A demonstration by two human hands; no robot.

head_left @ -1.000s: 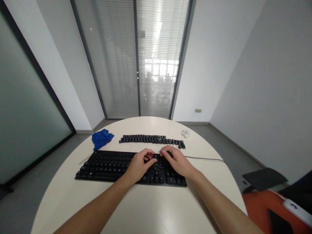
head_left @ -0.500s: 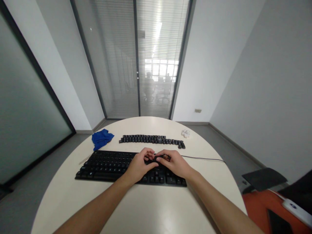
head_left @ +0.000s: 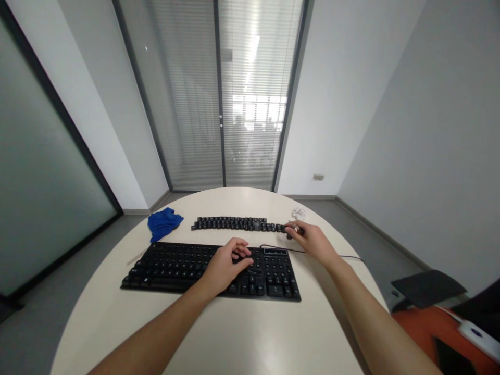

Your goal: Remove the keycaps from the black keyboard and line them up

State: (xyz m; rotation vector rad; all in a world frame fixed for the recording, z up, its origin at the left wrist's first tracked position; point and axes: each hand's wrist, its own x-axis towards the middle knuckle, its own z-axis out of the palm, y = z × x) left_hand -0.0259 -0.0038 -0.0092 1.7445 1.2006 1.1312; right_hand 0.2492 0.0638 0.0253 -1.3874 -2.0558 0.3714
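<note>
A black keyboard (head_left: 175,265) lies across the near half of the round table, its number pad on the right. My left hand (head_left: 230,263) rests over its middle-right part, fingers curved and apart, with nothing seen in it. Behind the keyboard, loose black keycaps (head_left: 230,223) stand in rows. My right hand (head_left: 310,239) is at the right end of these rows, thumb and fingers brought together around the last keycaps. Whether a keycap is between its fingertips is too small to tell.
A crumpled blue cloth (head_left: 164,224) lies on the white table (head_left: 234,333) at the left. Crumpled clear plastic (head_left: 299,213) is at the back right. A black cable (head_left: 347,256) runs off the right edge. An orange chair (head_left: 425,333) stands at the lower right.
My right hand has moved from the keyboard to the right and away from me, to the end of the keycap rows, uncovering the number pad. My left hand has hardly moved.
</note>
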